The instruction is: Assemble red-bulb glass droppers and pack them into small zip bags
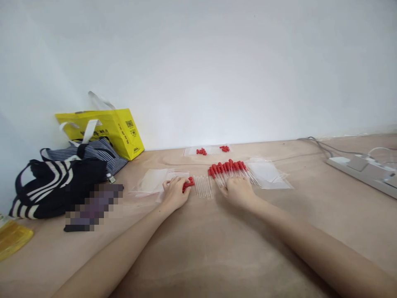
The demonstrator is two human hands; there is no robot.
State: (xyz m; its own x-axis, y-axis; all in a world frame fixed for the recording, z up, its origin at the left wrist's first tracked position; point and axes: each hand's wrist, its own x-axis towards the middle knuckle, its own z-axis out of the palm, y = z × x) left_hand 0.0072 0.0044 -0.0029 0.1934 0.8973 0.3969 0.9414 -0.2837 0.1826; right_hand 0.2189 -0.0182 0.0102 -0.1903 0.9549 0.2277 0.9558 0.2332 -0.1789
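Observation:
On the wooden table, my left hand [176, 193] rests with bent fingers at a small pile of red rubber caps [190, 182]; whether it grips any is hidden. Beside it lies a row of clear thin tubes [203, 187] without caps. My right hand [238, 190] is closed over the lower ends of red-capped droppers [229, 166], which fan out beyond it; its fingertips are hidden. Clear plastic bags lie on both sides, one stack [153, 181] left of my left hand and another [267, 174] right of the droppers.
Near the wall [217, 74], more red caps [201, 152] lie on a clear bag. At the left are a yellow bag [124, 132], a black striped bag [62, 186], and a blurred-out dark object [94, 207]. A power strip [362, 176] with cables sits at the right.

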